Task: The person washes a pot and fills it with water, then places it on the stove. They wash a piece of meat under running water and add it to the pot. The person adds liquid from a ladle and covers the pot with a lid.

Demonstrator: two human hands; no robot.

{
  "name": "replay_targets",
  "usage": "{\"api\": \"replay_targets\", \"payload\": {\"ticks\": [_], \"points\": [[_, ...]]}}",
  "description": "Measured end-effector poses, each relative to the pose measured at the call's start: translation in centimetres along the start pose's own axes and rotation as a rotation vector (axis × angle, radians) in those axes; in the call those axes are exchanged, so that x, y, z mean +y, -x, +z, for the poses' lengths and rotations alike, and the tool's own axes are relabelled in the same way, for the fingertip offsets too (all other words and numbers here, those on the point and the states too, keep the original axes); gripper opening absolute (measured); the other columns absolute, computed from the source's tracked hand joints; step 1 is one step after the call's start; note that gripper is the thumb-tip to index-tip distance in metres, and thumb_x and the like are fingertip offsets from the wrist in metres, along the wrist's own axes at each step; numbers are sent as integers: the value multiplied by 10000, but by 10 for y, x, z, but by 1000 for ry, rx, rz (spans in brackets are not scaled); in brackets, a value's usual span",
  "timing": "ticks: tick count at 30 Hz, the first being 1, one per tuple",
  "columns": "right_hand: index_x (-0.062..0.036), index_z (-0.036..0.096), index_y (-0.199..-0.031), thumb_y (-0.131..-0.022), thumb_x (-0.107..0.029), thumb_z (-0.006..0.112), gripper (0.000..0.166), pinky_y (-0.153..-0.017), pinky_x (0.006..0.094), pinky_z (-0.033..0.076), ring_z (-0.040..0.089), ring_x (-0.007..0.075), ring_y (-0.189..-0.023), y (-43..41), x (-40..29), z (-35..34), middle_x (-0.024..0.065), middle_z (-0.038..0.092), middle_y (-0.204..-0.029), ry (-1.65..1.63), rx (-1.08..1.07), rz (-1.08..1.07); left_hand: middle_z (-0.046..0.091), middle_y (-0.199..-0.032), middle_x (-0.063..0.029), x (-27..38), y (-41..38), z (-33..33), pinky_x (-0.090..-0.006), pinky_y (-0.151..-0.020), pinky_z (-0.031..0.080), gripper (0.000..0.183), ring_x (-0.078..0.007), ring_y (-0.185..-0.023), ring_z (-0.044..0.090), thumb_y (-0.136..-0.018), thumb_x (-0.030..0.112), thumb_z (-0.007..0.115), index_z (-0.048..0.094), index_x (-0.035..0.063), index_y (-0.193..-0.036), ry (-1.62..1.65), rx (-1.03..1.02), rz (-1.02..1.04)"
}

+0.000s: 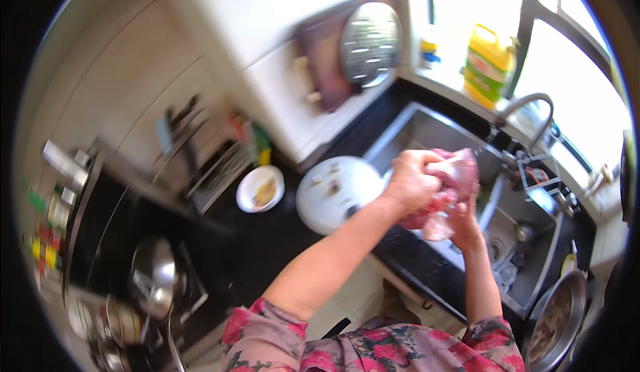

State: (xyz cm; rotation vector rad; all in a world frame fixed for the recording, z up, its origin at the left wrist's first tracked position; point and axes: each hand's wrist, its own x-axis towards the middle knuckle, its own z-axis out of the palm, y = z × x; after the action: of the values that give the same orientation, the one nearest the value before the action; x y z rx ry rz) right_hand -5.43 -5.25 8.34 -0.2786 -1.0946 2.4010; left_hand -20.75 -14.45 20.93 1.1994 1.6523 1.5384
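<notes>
Over the double stainless steel sink (434, 122), both hands hold a large piece of raw meat (457, 172) with pale fat and red flesh. My left hand (414, 178) grips its upper part from the left. From below and the right, my right hand (464, 217) supports it, partly hidden by the meat. The curved faucet (537, 97) stands just beyond, and water seems to run from its spout onto the meat's far side. A round white cutting board (320, 207) with small scraps on it lies on the counter to the left of the sink.
A white bowl (250, 192) with yellowish food stands left of the board. A wok (157, 272) sits on the stove at the left. On the windowsill is a yellow jug (485, 67). A metal basin (560, 322) with contents is at the lower right. A knife rack (220, 177) stands against the wall.
</notes>
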Motion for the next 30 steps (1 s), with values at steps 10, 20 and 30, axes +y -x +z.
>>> {"api": "replay_targets", "payload": {"ticks": [10,20,30], "points": [[-72,357,-1299,-901,-522,392,602,-967,420,364,451,243,-1146,123,89,253,96,451,-1268,-125,-392,228,633,-804,-160,139,310,-124,-310,-714,467,185,-221,-766,613,-664,-18,530,650,-28,-805,81,422,99],[36,458,-1184,-909,-268,495,411,-653,378,545,647,298,-794,183,198,379,204,605,-1020,478,-957,646,650,-908,-120,233,633,-238,-291,-758,506,346,-195,-817,625,-634,-71,547,629,-40,-969,-207,942,-442],[12,526,-1092,-919,-240,487,308,-531,249,523,625,170,-614,168,233,411,145,630,-871,713,-665,308,637,-891,-115,269,797,-416,-307,-670,545,272,-178,-728,637,-737,-82,513,590,-45,-995,-279,1495,-324]]}}
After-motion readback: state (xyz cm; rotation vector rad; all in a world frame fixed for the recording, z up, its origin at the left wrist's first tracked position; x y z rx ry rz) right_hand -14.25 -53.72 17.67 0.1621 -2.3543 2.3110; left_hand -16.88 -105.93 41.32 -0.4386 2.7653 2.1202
